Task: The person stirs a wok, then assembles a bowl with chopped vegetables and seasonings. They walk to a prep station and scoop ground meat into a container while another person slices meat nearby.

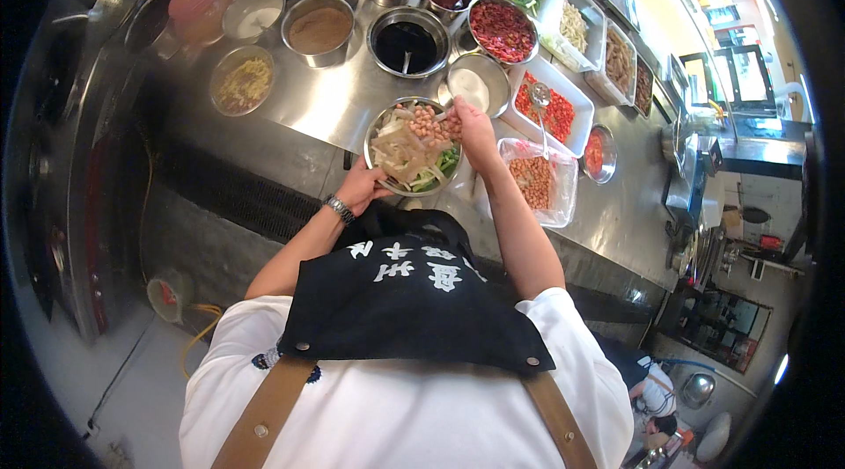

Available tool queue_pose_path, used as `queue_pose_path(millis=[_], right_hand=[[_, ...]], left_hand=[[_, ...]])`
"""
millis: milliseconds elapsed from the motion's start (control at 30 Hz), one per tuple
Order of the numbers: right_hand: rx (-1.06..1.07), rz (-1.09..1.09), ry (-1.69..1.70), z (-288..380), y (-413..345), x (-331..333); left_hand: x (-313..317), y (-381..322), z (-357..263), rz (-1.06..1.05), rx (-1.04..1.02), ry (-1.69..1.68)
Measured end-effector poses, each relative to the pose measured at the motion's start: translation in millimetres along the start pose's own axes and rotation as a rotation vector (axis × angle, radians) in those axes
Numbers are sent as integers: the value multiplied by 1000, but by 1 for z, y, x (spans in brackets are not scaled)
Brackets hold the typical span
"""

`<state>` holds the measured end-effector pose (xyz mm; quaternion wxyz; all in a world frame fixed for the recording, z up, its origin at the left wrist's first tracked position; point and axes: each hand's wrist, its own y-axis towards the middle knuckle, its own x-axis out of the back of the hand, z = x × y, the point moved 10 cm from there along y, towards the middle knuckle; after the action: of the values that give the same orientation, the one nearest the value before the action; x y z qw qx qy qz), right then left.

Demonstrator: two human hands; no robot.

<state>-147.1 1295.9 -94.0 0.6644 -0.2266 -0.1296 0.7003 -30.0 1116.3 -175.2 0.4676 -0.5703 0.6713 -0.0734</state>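
Observation:
My left hand (360, 188), with a metal-banded watch at its wrist, grips the near left rim of a steel mixing bowl (368, 152). Inside lie pale translucent strips (404, 153), chopped greens (447, 164) and a heap of reddish-brown peanuts (426, 126). Over the bowl's right edge is my right hand (474, 132), fingers curled around more peanuts (454, 123); its palm is hidden. Right of that forearm stands a white tub lined with a clear plastic bag (561, 188), holding peanuts (530, 182).
Beyond the bowl are a basin of dark sauce (404, 43), a bowl of white seasoning (470, 87) and a pan of dried red chilli (502, 30). A ladle (541, 99) rests in a tub of chopped red peppers (560, 116). At lower right, another person (657, 393) is present.

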Motion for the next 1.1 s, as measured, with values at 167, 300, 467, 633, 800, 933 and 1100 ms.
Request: queue_pose_path(millis=[167,300,467,633,800,933,1100], right_hand=[[138,-79,173,2,-2,0],[132,-95,489,3,-2,8],[-76,-98,1099,-14,-13,43],[-155,-341,1334,-73,-47,121],[25,-754,753,-107,-74,259],[316,-785,-613,-61,-77,288],[160,-755,-620,-65,-117,289]], left_hand=[[-5,0,2,11,34,4],[-4,3,4,27,43,-17],[5,0,2,35,-2,-65],[44,-8,-5,-92,-42,-66],[81,-3,-21,-149,-96,-116],[103,-3,-46,-248,-157,3],[115,-6,-65,-297,-149,99]])
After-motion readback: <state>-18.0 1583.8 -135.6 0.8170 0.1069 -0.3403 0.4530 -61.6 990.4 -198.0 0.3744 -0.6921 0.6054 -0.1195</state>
